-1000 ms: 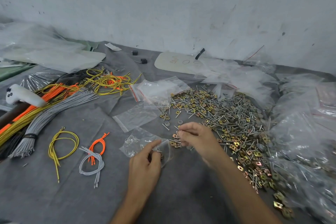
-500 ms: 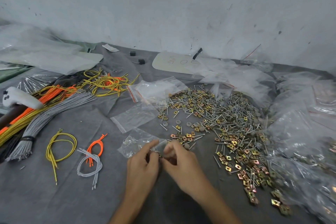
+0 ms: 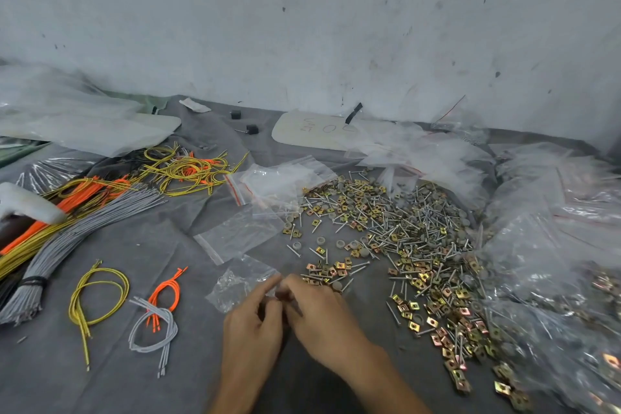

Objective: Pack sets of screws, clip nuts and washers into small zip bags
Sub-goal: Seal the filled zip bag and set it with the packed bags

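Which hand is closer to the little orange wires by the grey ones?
Left. The left hand, pinching the small zip bag, is just right of the orange wires; the right hand is on the left hand's far side, farther off.

1. A strip of bare grey cloth (image 3: 201, 370) is lying open just left of the left hand (image 3: 252, 329), giving passing room.
2. A yellow wire loop (image 3: 97, 296), an orange wire bundle (image 3: 168, 289) and a grey wire bundle (image 3: 154, 329) are bordering that strip on its left.
3. The pile of screws, clip nuts and washers (image 3: 403, 239) is crowding the right hand (image 3: 322, 312) from the right and the far side.
4. Empty zip bags (image 3: 242, 232) are covering the cloth just beyond the small zip bag (image 3: 238, 282).
5. Heaped plastic bags (image 3: 554, 245) are walling the right edge.
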Motion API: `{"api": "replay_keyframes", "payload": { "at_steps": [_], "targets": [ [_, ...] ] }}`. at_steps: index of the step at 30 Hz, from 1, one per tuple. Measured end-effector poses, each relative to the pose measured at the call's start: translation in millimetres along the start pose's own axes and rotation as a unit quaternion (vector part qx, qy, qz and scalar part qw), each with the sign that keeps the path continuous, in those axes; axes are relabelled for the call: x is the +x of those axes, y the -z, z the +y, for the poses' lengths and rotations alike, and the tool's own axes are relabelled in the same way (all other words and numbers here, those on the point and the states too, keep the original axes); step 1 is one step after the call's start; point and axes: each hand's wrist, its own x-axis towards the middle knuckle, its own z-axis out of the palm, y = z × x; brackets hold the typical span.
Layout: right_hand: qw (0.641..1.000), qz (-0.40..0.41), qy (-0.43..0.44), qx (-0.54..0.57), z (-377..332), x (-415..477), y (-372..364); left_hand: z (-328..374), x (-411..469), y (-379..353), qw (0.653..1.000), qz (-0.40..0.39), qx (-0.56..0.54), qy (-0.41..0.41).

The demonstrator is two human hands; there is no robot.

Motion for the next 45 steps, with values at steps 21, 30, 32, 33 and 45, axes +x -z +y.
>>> {"api": "replay_keyframes", "payload": {
  "at_steps": [21, 30, 32, 33, 45],
  "targets": [
    [0.997, 0.029, 0.068, -0.005, 15.6, -12.9, -8.3, 9.1, -7.4, 0.3, 0.970, -0.038, 0.220, -0.096],
    [0.993, 0.066, 0.073, 0.061, 24.1, -21.5, -8.1, 8.5, -18.2, 1.8, 0.943, -0.026, 0.300, -0.141],
    [0.993, 0.072, 0.068, 0.064, 26.7, -22.8, -10.5, 5.9, -19.3, 3.6, 0.940, -0.047, 0.302, -0.150],
    [0.993, 0.078, 0.066, 0.065, 27.9, -23.8, -11.8, 4.7, -20.0, 4.8, 0.942, -0.053, 0.296, -0.150],
    [0.985, 0.126, 0.056, 0.107, 29.8, -31.7, -14.3, 3.1, -9.0, -1.5, 0.939, -0.066, 0.305, -0.142]
  ]
}}
